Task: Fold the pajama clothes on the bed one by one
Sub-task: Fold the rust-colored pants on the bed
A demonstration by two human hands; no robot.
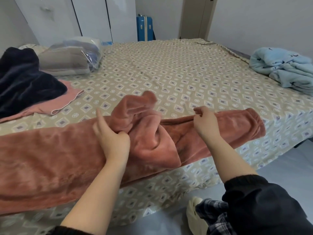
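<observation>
Rust-pink fleece pajama pants [50, 155] lie stretched along the near edge of the bed [169, 68]. One leg is bunched up in a heap [145, 126] at the middle. My left hand [110, 136] grips that bunched fabric with thumb and curled fingers, the forefinger pointing up. My right hand [205, 123] pinches the upper edge of the other leg, whose cuff [254, 126] reaches right.
A dark navy garment [25, 82] lies over a light pink one [62, 102] at the left. Behind them sits a clear bag of folded cloth [71, 56]. A light blue pajama pile [284, 67] is at the right edge. A blue suitcase [145, 28] stands beyond the bed.
</observation>
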